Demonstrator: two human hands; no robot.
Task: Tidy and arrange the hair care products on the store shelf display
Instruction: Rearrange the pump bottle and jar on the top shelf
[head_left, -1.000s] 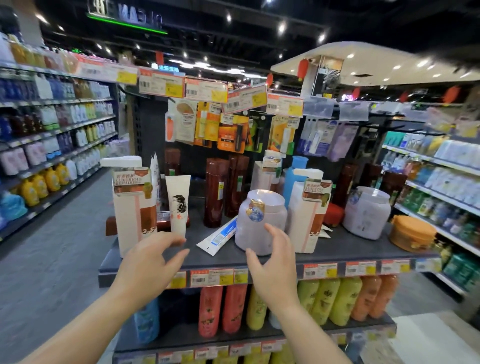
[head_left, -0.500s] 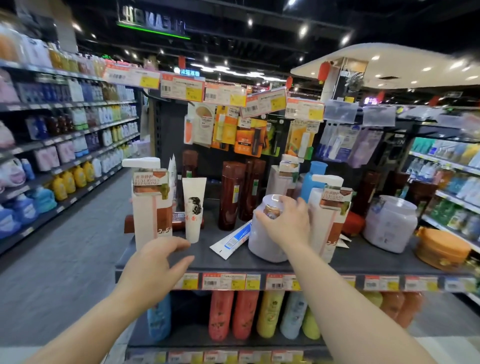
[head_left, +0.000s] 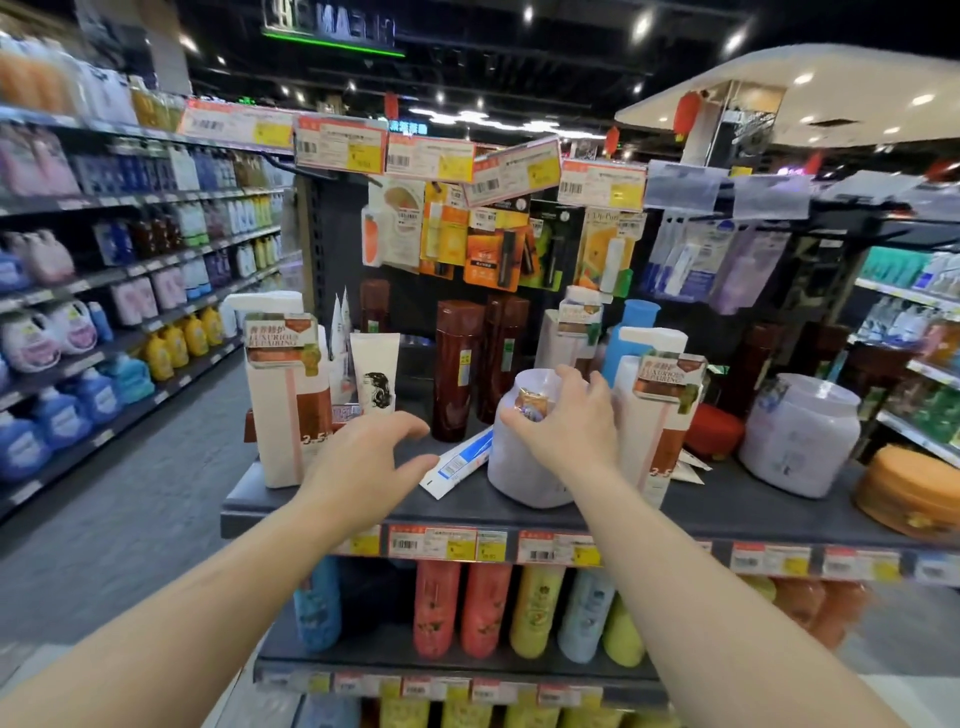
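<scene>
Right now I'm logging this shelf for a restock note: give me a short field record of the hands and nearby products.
left hand: left hand open, above shelf, holding nothing
right hand: right hand grips the pale lilac jar
lying flat: white and blue tube
standing: white pump bottle, brown bottle

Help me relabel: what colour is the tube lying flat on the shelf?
White with a blue band; the head view shows it.

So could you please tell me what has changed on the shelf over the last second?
The right hand reached forward and closed its fingers on the pale lilac plastic jar. The left hand stayed open, hovering by the lying white-and-blue tube. No product has visibly moved.
</scene>
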